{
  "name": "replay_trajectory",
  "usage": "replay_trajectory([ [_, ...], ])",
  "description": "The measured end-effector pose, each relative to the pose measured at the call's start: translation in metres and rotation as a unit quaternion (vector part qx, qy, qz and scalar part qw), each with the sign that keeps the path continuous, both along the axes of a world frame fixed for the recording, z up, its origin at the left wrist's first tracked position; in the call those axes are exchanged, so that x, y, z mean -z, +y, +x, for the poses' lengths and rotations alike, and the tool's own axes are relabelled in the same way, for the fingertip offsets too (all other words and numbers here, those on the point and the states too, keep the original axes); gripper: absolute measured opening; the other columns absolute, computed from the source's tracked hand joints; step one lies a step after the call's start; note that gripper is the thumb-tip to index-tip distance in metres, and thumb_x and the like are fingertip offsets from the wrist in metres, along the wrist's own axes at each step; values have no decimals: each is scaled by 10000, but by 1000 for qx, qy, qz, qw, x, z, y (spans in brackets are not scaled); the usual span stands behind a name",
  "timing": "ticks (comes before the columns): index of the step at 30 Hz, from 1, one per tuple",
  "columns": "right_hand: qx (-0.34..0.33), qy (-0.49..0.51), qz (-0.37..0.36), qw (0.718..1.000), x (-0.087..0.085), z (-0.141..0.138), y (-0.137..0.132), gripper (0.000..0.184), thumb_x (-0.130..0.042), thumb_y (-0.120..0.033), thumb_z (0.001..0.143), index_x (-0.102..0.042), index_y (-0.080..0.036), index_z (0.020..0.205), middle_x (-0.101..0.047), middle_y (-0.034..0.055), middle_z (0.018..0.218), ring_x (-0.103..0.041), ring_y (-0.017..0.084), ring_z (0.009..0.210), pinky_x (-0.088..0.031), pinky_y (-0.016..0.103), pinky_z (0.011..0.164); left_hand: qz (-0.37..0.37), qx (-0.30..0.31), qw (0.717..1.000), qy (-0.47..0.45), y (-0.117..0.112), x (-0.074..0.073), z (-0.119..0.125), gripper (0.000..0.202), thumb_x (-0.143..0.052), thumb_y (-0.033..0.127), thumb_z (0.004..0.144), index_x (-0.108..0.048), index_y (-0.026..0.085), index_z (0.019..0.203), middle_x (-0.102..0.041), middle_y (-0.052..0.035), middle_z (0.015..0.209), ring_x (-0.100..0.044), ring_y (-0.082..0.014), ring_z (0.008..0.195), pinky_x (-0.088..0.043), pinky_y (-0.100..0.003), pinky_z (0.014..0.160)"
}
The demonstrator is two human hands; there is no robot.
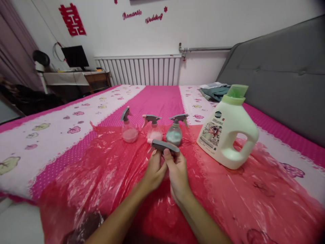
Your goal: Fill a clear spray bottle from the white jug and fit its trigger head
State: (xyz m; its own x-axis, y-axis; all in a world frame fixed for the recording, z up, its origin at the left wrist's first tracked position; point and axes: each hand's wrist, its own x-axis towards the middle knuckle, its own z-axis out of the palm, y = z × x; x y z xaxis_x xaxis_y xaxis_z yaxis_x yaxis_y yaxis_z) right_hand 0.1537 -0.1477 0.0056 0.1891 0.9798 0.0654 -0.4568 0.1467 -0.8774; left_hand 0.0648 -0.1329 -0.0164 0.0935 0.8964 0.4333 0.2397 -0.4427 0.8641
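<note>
Left hand (pixel 153 169) and right hand (pixel 178 171) curl around a grey spray head (pixel 165 145); beyond three spray bottles (pixel 154 127), wall lettering (pixel 154 18) reads "Romantic Wedding".

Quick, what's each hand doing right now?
Left hand: just under the gray spray top; its hold can't be told.
Right hand: closed, holding the gray spray top.
</note>
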Motion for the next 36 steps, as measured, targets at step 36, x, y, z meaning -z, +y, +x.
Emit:
replay_trajectory([
  [36,-40,-8,82,996,-61,17,18,430,-822,-580,771,-695,-224,976,-748,39,1075,-680,212,1045,-512,391,996,100,-32,994,39,16,-62,11,258,-587,413,1004,-662,182,1089,-730,-92,1018,-666,-251,946,-540,-393,918],
])
